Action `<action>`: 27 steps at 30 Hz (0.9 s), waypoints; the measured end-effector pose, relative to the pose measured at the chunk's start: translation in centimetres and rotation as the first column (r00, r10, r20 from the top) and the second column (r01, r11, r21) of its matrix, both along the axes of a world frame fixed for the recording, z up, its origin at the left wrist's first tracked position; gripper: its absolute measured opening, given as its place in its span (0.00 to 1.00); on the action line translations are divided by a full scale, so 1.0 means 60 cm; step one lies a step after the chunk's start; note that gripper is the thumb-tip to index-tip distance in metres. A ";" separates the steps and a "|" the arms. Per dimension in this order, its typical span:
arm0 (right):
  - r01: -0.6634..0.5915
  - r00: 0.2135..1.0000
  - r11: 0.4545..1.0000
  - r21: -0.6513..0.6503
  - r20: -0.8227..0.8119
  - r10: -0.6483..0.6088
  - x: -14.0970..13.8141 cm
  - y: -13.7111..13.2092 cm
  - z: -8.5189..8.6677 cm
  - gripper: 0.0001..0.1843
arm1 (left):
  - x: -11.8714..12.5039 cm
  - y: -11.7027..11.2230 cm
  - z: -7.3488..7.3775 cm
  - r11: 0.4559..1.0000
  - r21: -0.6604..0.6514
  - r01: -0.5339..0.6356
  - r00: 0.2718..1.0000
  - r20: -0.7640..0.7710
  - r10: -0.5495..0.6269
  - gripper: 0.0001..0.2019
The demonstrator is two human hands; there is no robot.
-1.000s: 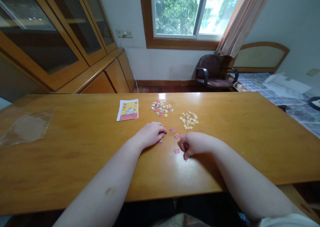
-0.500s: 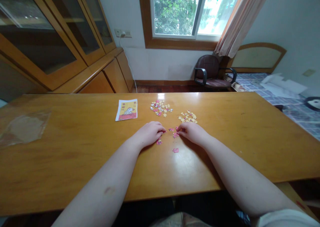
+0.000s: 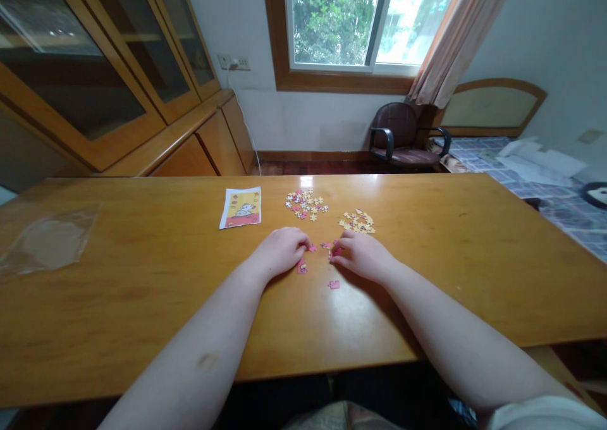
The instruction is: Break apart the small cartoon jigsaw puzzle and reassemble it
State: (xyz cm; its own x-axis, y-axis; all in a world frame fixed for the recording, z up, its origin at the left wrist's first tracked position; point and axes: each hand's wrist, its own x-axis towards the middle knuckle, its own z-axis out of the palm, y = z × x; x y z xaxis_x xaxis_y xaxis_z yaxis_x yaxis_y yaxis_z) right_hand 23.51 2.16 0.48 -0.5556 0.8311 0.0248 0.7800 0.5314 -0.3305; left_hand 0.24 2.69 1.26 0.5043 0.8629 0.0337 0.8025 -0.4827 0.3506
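Note:
My left hand (image 3: 283, 251) rests on the table with its fingers curled, thumb and fingertips closed at the edge of a pink jigsaw piece (image 3: 312, 248). Just below its thumb lies a pink piece with a small pattern (image 3: 302, 267). Across a narrow gap, my right hand (image 3: 364, 255) pinches another pink jigsaw piece (image 3: 336, 251) between thumb and fingers, partly hiding it. Between the two hands is a small pink-and-white piece (image 3: 325, 245). One more pink piece (image 3: 334, 284) lies nearer to me, apart from both hands.
Beyond my hands are a mixed heap of pieces (image 3: 303, 203) and a pile of mostly yellow pieces (image 3: 356, 221). A picture card (image 3: 241, 207) lies to their left. A clear plastic bag (image 3: 50, 243) is at the table's (image 3: 156, 253) far left.
My right thumb has shifted toward me, and the right fingers now sit around a pink piece. My left fingers have drawn back slightly, showing more of the piece at their tips.

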 end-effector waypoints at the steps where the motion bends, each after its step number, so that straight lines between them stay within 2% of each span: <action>1: -0.007 1.000 1.000 -0.003 0.009 0.007 -0.003 -0.001 0.000 0.12 | 0.000 0.000 0.000 1.000 -0.009 0.005 1.000 -0.006 -0.005 0.12; 9: 0.038 0.998 0.999 -0.027 0.043 -0.036 -0.015 -0.005 0.003 0.11 | 0.003 -0.001 0.001 0.998 -0.039 0.040 0.999 -0.025 -0.041 0.17; 16: 0.076 0.997 0.994 0.074 0.015 -0.077 -0.021 0.007 -0.010 0.16 | 0.003 0.002 -0.005 1.000 0.005 -0.006 1.000 0.018 0.006 0.14; 20: 0.089 0.996 0.991 0.101 -0.004 -0.089 -0.033 0.017 -0.020 0.14 | 0.003 0.004 -0.004 0.999 0.017 -0.047 0.998 0.037 0.047 0.13; 27: 0.061 0.997 0.995 0.079 -0.057 -0.057 -0.040 0.019 -0.025 0.07 | 0.008 0.000 0.004 0.999 0.020 -0.045 0.998 0.050 0.044 0.12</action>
